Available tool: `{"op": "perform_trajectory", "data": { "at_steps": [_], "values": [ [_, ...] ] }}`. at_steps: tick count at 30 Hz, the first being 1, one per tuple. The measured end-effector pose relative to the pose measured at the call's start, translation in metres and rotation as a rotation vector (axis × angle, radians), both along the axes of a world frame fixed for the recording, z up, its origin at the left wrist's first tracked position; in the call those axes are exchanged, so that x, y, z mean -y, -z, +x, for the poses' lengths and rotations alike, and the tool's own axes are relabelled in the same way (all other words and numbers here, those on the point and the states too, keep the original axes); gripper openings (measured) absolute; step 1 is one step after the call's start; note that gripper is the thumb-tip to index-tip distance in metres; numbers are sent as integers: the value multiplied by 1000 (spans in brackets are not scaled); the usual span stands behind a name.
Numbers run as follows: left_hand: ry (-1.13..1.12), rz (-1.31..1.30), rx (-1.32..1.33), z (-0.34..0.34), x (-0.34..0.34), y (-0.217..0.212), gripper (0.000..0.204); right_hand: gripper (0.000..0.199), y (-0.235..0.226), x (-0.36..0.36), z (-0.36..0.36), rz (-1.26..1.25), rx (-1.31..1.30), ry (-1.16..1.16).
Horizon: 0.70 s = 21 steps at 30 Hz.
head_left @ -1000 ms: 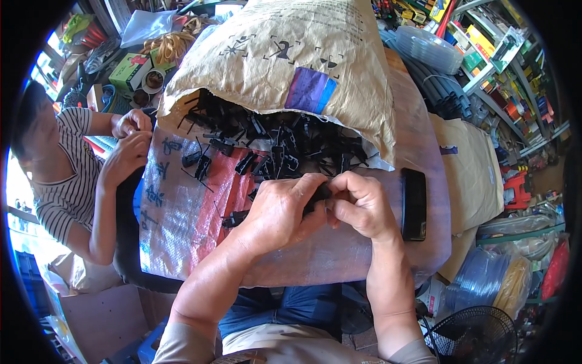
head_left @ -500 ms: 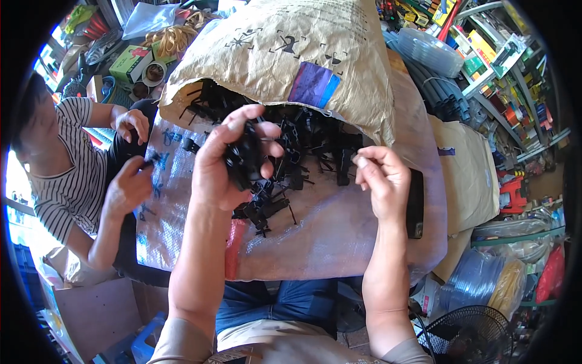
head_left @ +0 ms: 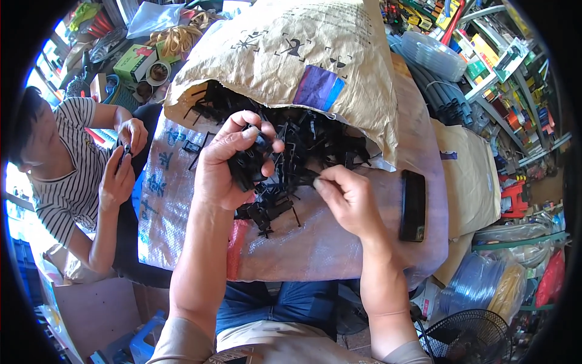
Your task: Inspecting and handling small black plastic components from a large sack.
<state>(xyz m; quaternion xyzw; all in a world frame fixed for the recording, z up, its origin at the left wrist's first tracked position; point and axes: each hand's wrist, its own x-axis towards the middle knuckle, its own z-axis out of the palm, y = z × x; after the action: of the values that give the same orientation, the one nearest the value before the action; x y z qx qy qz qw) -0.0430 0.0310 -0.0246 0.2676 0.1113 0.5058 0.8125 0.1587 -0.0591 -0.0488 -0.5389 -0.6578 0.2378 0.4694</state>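
My left hand (head_left: 233, 161) is raised over the sack's mouth, its fingers curled around several small black plastic parts (head_left: 245, 170). To its right, my right hand (head_left: 348, 197) is closed in a pinch, thumb against forefinger. A dark plastic piece (head_left: 306, 176) meets those fingertips, its outline blurred against the heap. Behind both hands, a heap of black plastic parts (head_left: 315, 139) with thin prongs spills from the open mouth of a large tan woven sack (head_left: 242, 54). Some loose parts (head_left: 265, 212) lie below my left hand on a pale woven sheet (head_left: 315, 242).
A black phone (head_left: 412, 206) lies right of my right hand. At left sits a person in a striped shirt (head_left: 76, 139), both hands on a small dark piece. Another tan sack (head_left: 470, 182), grey pipes (head_left: 442, 91) and a fan (head_left: 470, 333) stand at right.
My right hand has moved left toward the heap, uncovering the phone. My left hand keeps its parts, nearly still. The other person's hands have come together.
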Motion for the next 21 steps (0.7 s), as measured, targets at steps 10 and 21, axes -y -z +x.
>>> {"op": "perform_trajectory", "data": {
  "at_steps": [10, 21],
  "values": [
    [-62, 116, -218, -6, 20, -30, 22, 11, -12, 13, 19, -3, -473, -125],
    [-398, 179, -104, -203, 158, 11, 27, 8, -14, 10, 18, 12, -259, -55]
  ]
}}
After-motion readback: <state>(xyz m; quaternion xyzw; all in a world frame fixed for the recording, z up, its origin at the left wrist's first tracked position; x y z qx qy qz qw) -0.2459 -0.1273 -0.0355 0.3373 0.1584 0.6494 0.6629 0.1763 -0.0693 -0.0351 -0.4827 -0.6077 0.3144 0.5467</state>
